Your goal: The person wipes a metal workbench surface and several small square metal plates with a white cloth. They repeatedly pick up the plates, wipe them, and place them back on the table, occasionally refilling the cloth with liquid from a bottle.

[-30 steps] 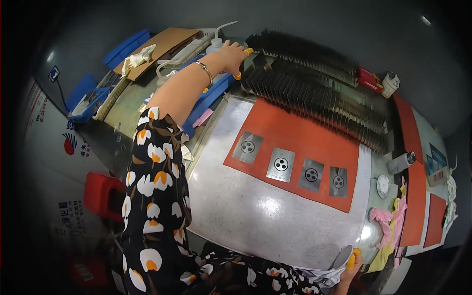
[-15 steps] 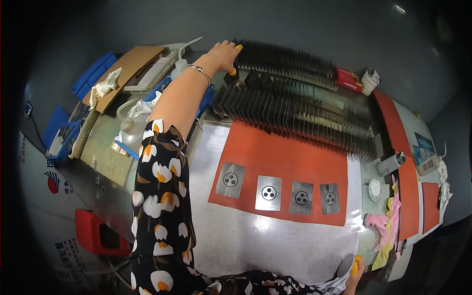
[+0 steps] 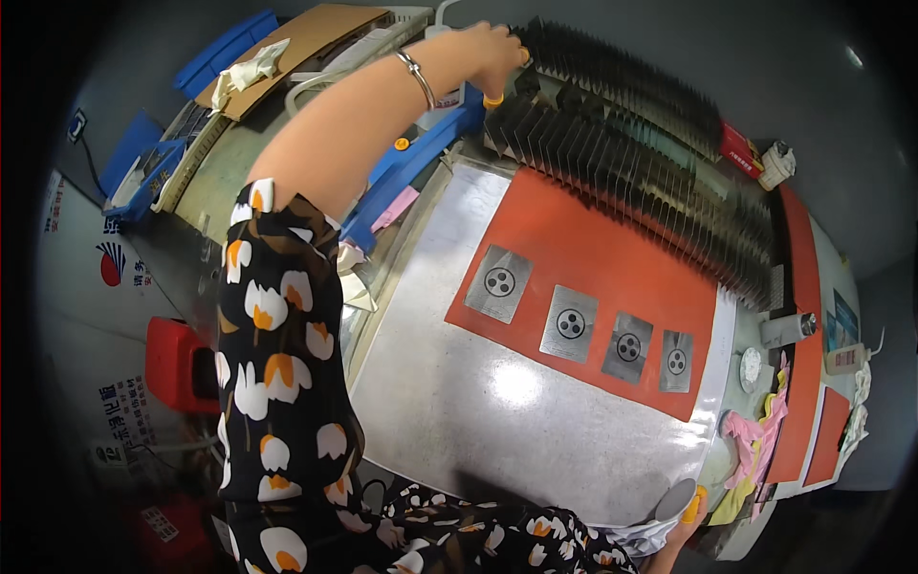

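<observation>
My left hand (image 3: 492, 65) reaches to the left end of two long rows of thin dark plates (image 3: 626, 158) standing on edge. Yellow covers tip its thumb and a finger, which close on opposite edges of an end plate, partly hidden by the hand. At the lower right, my right hand (image 3: 681, 536) grips a bunched white cloth (image 3: 643, 542) with a flat grey round face; a yellow finger cover shows there too. Between my hands lies an orange mat (image 3: 583, 225) bearing several grey metal plates (image 3: 570, 323), each marked with a dark ring and three dots.
Blue trays (image 3: 411, 172) and a cardboard sheet (image 3: 316, 48) lie on the left. A red box (image 3: 741, 148), a white bottle (image 3: 789, 330), a round white dish (image 3: 751, 368) and pink and yellow cloths (image 3: 751, 440) stand or lie on the right. A red stool (image 3: 172, 364) is at lower left.
The view has shifted, so the bench appears higher and tilted, with more of the blue tray showing. My left hand stays at the rack's left end; my right still grips the cloth.
</observation>
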{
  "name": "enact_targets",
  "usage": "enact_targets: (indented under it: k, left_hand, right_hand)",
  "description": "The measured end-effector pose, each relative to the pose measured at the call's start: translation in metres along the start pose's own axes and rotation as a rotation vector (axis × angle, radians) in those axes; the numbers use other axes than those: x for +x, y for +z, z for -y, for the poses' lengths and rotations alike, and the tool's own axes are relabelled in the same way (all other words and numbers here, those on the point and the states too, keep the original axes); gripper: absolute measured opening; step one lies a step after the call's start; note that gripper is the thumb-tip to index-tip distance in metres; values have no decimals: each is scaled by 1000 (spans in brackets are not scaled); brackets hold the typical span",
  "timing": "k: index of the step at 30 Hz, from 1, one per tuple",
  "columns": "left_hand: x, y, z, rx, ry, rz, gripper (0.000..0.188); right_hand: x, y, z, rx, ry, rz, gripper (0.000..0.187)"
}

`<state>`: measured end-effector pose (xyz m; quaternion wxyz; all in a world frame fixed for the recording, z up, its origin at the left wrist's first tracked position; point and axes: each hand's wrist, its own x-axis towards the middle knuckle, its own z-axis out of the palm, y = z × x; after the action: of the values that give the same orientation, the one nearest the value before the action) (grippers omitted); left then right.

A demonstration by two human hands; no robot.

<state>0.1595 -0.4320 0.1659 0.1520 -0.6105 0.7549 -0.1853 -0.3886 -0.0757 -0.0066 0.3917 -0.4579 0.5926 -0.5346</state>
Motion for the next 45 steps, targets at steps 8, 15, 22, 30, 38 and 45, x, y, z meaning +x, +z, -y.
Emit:
enact_targets:
  k: [8,15,22,30,38,45]
  left_hand:
    - [-12,29,-18,-155,121,29,69]
    - [0,47,-21,-264,152,-29,69]
    - [-11,41,-13,-323,207,4,67]
    - [-1,35,-28,-306,231,116,69]
    - [16,50,-30,-234,283,48,78]
    - [5,18,-31,-84,253,148,106]
  right_hand:
    - [5,0,1,-55,-69,30,23]
    - [2,1,3,-9,-20,25,23]
    - [1,5,7,-16,-35,43,25]
    - [3,-8,-4,-36,-3,38,26]
    - [-2,0,1,-7,69,-19,30]
    - [0,-2,-3,5,45,20,25]
